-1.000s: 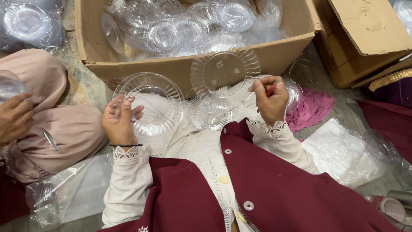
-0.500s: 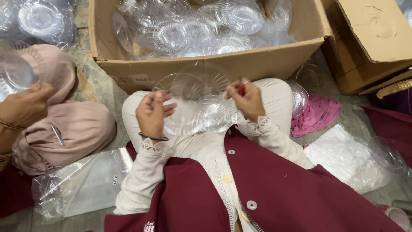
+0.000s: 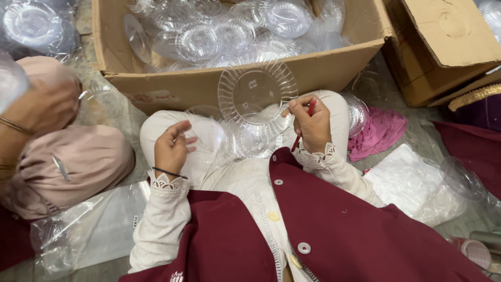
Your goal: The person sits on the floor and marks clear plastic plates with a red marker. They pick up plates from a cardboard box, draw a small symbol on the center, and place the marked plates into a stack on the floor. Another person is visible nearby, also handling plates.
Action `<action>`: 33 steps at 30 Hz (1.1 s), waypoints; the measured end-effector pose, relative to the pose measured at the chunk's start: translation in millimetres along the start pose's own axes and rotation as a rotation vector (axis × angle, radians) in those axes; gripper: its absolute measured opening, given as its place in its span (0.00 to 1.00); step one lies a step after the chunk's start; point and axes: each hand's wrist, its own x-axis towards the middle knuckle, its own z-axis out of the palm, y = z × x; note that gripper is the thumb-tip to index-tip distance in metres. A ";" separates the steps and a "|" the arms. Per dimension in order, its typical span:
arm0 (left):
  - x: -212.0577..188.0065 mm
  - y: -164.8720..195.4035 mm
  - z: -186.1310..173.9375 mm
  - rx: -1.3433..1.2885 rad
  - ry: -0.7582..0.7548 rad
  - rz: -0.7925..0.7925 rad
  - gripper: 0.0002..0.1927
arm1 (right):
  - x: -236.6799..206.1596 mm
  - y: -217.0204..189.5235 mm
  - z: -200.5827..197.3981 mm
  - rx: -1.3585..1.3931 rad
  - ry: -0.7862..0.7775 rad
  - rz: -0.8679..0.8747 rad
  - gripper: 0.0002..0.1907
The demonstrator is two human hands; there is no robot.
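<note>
- One clear plastic plate (image 3: 257,90) with a fluted rim stands on edge above the person's lap, its upper rim overlapping the front wall of the cardboard box (image 3: 209,86), its lower right edge at the right hand (image 3: 312,125).
- The right hand is closed around a thin red pen (image 3: 307,121), and its thumb and fingertips pinch the plate's edge at the same time.
- The left hand (image 3: 171,149) is half open, fingers loosely curled, against a second clear plate (image 3: 209,137) lying on the left knee; a dark band sits on that wrist.
- More clear plates (image 3: 255,138) lie stacked in the lap just below the upright plate.
- Room is tight: the box wall stands right in front of the knees, and only a narrow strip of floor shows either side of the box.
- The box is open-topped, plain brown, and full of loose clear plates and bowls (image 3: 219,31) heaped in thin film.
- Right of the box sits a second brown carton (image 3: 449,47), flap up; below it lie a pink cloth (image 3: 378,133) and a flat white plastic packet (image 3: 412,183).
- Left of the box another person's hand (image 3: 44,104), with a thin bangle on the wrist, rests over a pale pink knee.
- Below that knee lies an empty clear plastic bag (image 3: 88,230) with a small dark label strip at its edge.
</note>
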 end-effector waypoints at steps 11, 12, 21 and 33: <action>-56.3 58.8 23.1 0.045 0.059 0.289 0.38 | -9.2 15.3 30.2 0.097 -0.022 0.035 0.08; -58.3 62.5 51.4 -0.195 0.004 0.178 0.40 | -11.6 19.7 39.6 0.109 -0.025 0.038 0.08; -45.6 99.8 68.0 -0.503 0.045 0.105 0.19 | 11.1 -11.6 20.6 -0.186 -0.295 0.139 0.14; -61.4 147.7 45.6 -0.284 -0.192 -0.056 0.18 | 17.5 -7.6 -7.1 -0.727 -0.646 -0.476 0.48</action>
